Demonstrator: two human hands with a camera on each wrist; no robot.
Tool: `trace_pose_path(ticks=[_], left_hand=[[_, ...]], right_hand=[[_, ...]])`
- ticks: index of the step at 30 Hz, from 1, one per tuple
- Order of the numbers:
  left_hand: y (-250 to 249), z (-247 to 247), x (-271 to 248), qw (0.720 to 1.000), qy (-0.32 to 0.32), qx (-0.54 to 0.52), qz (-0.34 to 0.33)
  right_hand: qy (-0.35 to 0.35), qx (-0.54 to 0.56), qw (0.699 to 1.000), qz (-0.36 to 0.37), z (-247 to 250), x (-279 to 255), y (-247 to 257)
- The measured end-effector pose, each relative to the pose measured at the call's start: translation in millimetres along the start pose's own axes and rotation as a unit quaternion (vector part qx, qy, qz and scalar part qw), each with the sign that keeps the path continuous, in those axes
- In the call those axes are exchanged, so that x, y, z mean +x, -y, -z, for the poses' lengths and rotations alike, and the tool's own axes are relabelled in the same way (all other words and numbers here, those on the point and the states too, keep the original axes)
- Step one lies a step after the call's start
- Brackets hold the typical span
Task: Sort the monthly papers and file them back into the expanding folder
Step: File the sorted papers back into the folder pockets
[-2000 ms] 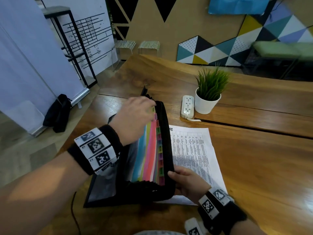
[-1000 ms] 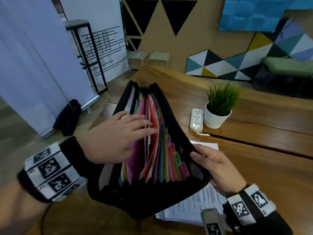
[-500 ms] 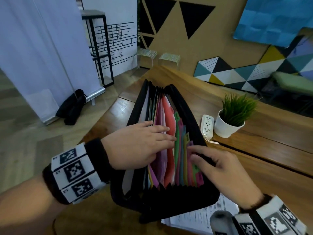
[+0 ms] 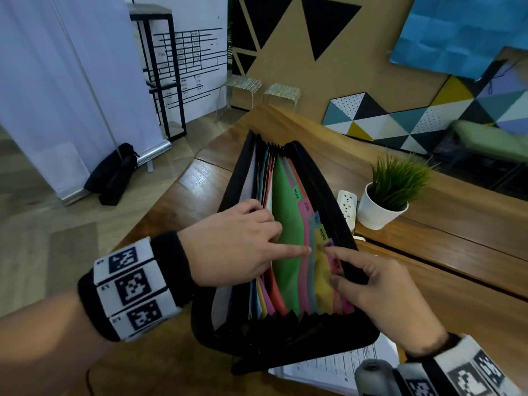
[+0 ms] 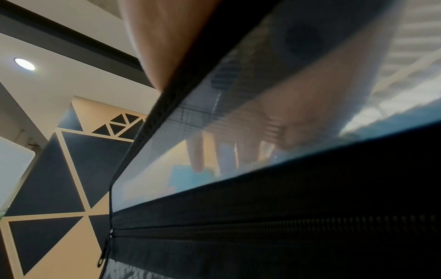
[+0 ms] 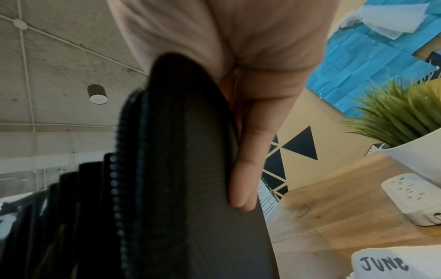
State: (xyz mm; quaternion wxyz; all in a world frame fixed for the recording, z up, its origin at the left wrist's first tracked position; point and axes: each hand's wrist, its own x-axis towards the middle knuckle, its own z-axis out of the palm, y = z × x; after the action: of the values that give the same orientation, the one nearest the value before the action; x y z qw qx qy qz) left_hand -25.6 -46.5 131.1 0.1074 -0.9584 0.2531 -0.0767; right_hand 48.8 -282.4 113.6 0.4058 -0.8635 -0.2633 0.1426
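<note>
Here, expanding folder (image 4: 285, 281) upright at table's (image 4: 471, 295) near edge over monthly papers (image 4: 328, 370), left hand (image 4: 237, 247) relaxed, forefinger parting dividers, right hand (image 4: 371, 284) gripping rim; risk: misfiled month if tabs slip shut.

Papers (image 4: 337, 364) mostly hidden under the expanding folder (image 4: 288, 338), cut by the bottom edge; print too small to read. Tab labels past AUG covered by the right hand (image 4: 380, 295). Power strip (image 4: 347, 205) half hidden behind the folder wall. Left wrist view: left hand (image 5: 274, 120) only a blur through the folder's mesh panel, finger pose unclear. Right wrist view: only one finger visible, June sheet (image 6: 396, 264) cut by the frame corner.
</note>
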Motion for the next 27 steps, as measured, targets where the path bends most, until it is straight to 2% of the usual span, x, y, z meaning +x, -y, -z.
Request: trace_pose_path(ticks=[5,7,10,12,14,16,19,21,22,24,26,27], left_hand=[[-2.5,-2.6,6.8,0.998,-0.053,-0.024,0.014],[-3.2,-2.7,4.4,0.992,-0.079,-0.077,0.058],[-2.7,-3.2,-3.7,0.970,-0.102,-0.143,0.169],[0.0,0.4,-8.7,0.947,-0.054,-0.171,0.266],[4.5,7.4,-11.8,0.918,0.043,-0.177,0.354],[5.9,16.0,-13.1,0.886,0.120,-0.181,0.409],[3.9,17.2,-13.6,0.861,0.094,-0.214,0.451],[2.2,13.7,-13.0,0.836,0.077,-0.243,0.485],[1.6,15.0,-10.9,0.820,0.080,-0.256,0.507],[0.5,16.6,-5.5,0.805,0.084,-0.272,0.520],[1.2,14.9,-1.3,0.799,0.051,-0.309,0.513],[2.7,14.1,-0.1,0.794,0.034,-0.326,0.512]], right_hand=[[0.001,0.003,1.000,-0.003,-0.1,0.5,-1.1],[-0.002,0.012,1.000,-0.011,1.3,-1.4,-1.5],[-0.007,0.019,1.000,-0.019,2.3,-4.4,-1.3],[-0.011,0.021,1.000,-0.011,0.9,-4.6,1.1],[-0.015,0.028,0.999,-0.002,-1.7,-3.9,6.6],[-0.015,0.020,1.000,0.009,-5.8,-3.4,12.2],[-0.015,-0.038,0.999,0.026,-7.8,-0.1,13.1],[-0.010,-0.031,0.999,0.039,-4.1,-1.5,12.3],[-0.001,0.008,0.999,0.046,-2.2,-2.9,10.8],[0.010,0.179,0.983,0.032,2.5,-6.0,4.9],[-0.045,0.356,0.932,-0.044,9.8,-2.7,-16.4],[-0.089,0.374,0.919,-0.087,12.8,1.1,-36.3]])
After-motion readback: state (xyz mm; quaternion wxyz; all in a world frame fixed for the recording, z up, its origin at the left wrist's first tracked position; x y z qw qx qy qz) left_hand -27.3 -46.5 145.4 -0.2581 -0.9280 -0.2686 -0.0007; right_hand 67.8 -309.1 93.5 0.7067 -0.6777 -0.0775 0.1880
